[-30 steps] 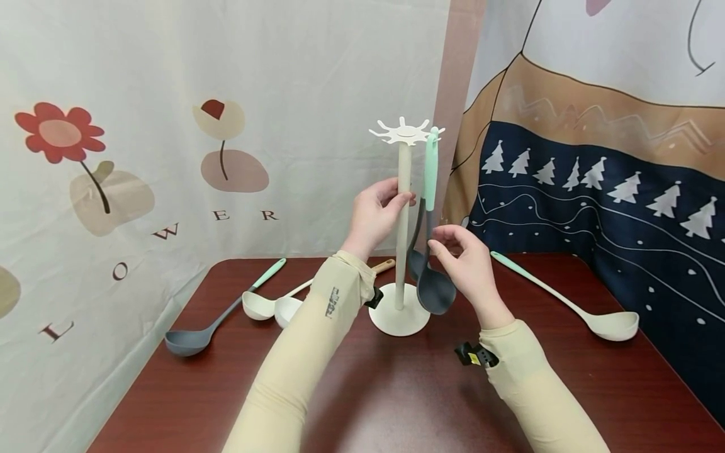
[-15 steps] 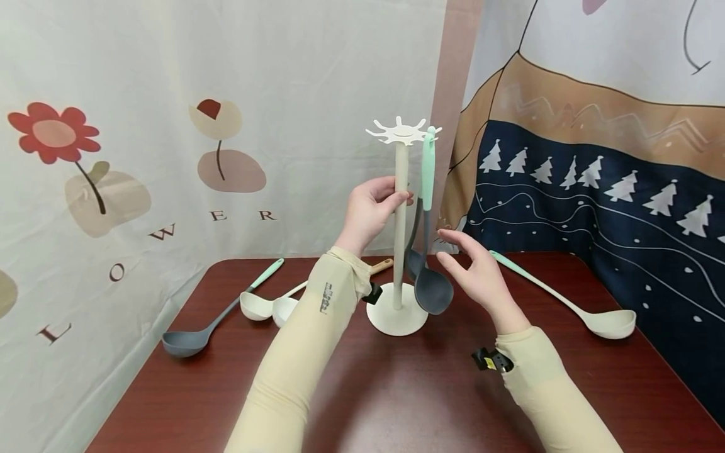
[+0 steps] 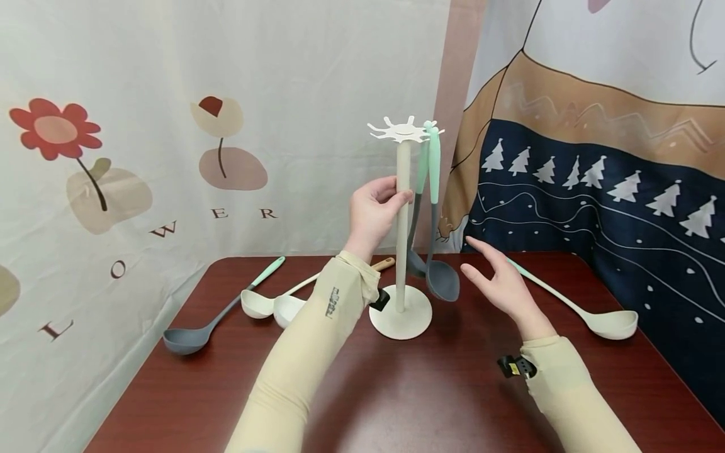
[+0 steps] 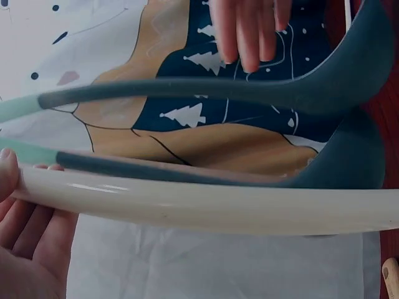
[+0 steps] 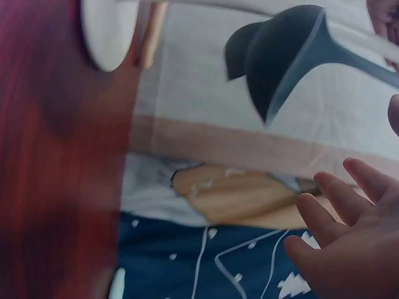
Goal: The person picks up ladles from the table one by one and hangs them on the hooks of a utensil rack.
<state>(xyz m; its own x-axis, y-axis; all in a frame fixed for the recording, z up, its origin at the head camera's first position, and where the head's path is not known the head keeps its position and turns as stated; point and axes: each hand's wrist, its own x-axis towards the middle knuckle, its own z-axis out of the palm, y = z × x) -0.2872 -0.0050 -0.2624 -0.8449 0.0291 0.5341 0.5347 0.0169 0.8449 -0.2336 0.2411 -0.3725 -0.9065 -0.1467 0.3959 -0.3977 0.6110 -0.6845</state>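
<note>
A: ok, ladle count?

B: Six, I think. Two dark ladles (image 3: 443,281) hang side by side on one white stand (image 3: 401,251). Lying down: one grey ladle (image 3: 187,340) and two white bowls (image 3: 257,305) at left, one white ladle (image 3: 614,324) at right. The sleeve (image 3: 317,333) covers part of one bowl, so that one's a maybe.

A: Hands?

B: Left hand (image 3: 370,214) is clamped on the pole, thumb and fingers round it. Right hand (image 3: 498,283) is in the air beside the dark ladles, fingers apart, touching nothing.

A: Room?

B: Reddish-brown surface (image 3: 442,390), flower curtain (image 3: 317,75) behind, navy tree cloth (image 3: 595,207) at right.
</note>
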